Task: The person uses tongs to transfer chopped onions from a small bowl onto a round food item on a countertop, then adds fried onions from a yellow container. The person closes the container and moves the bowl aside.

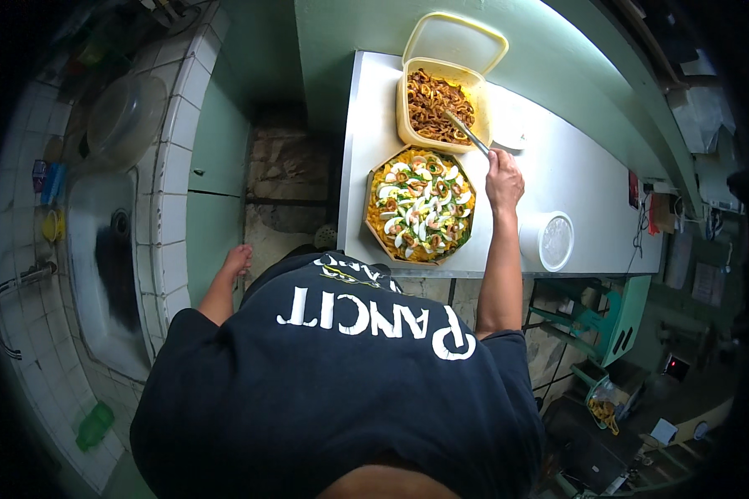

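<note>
My right hand (505,176) is closed round the handle of a long metal utensil (472,137). Its far end dips into brown cooked strips (429,100) inside a yellowish plastic tub (402,125); whether it is tongs or a spoon I cannot tell. Nearer to me than the tub lies an octagonal tray (369,208) of yellow noodles, topped with egg slices, green bits, shrimp and brown rings. The tub's translucent lid (460,43) is tipped back against the wall. Down at my left side, away from the table, my left hand (238,259) has its fingers curled, with nothing visible in them.
On the white table (549,179) a round white tub (548,241) stands right of my forearm. A pale round item (510,125) is beside the food tub. At left is a tiled counter with a sink (108,274). A green plastic stool (591,320) is near the table's right end.
</note>
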`<state>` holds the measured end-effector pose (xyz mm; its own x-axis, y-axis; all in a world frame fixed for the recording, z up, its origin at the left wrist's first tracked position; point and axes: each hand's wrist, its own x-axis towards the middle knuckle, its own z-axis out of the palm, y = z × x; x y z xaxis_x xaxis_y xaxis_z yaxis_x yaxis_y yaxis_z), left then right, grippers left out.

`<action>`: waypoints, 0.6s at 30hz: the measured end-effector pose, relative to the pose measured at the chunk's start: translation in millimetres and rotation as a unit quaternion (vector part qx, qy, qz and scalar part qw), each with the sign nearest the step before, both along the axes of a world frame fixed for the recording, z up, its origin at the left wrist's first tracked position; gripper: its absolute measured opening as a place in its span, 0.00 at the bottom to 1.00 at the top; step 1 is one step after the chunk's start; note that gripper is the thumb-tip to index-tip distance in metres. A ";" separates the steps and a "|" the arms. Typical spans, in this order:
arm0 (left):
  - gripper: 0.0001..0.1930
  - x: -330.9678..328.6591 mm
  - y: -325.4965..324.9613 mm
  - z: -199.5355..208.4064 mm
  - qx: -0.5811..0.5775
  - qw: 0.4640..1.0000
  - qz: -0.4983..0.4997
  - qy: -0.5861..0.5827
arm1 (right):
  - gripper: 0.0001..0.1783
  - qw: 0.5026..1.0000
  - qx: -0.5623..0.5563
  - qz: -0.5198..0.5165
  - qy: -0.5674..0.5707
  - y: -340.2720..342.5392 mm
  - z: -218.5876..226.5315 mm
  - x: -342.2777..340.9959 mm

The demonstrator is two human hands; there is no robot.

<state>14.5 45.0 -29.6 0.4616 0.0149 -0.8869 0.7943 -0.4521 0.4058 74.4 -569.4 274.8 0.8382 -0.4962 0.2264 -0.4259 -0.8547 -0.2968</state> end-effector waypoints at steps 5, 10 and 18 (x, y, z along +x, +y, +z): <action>0.19 10.0 -14.9 28.9 0.017 1.000 -0.012 0.023 | 0.15 0.995 0.070 0.008 -0.066 -7.8 3.4 -14.1; 0.19 11.4 -16.6 33.9 0.025 0.999 -0.025 0.032 | 0.15 0.988 0.132 0.007 -0.082 -9.9 1.5 -28.8; 0.20 11.6 -3.3 39.6 0.054 0.997 -0.030 0.042 | 0.14 0.955 0.293 0.041 -0.010 17.2 5.5 -146.2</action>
<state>26.1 41.7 10.0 0.3893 0.0863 -0.9170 0.7932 -0.5376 0.2861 -71.8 -552.2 280.3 0.8781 -0.4756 -0.0528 -0.3533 -0.5699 -0.7419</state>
